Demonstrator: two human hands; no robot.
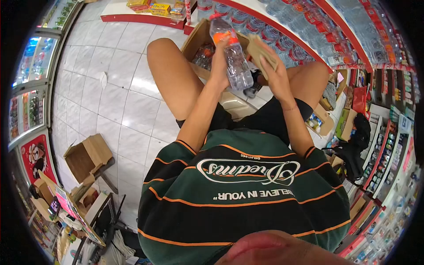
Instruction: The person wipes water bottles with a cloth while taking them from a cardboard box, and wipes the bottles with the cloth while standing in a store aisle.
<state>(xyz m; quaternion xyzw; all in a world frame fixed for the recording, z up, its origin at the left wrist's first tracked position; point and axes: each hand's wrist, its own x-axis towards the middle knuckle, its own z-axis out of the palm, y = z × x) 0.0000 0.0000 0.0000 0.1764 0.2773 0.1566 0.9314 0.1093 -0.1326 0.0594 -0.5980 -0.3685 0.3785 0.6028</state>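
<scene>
My left hand (pixel 219 62) is wrapped round a large clear plastic water bottle (pixel 236 62) with an orange label and a red cap. The bottle is tilted, its cap toward the shelf and its base toward me. In my right hand (pixel 277 75) is a folded tan cloth (pixel 261 57), apart from the bottle on its right side. Beyond my knees stands an open cardboard box (pixel 189 49), with more clear bottles (pixel 204 55) lying inside it. My hands and the bottle hide part of this box.
Shelves (pixel 304 26) full of bottled water run along the front and right. Yellow packs (pixel 160 9) sit on a low red-edged shelf at the front. An open carton (pixel 88 157) stands on the tiled floor (pixel 128 88) at the left, near glass-doored fridges (pixel 33 62).
</scene>
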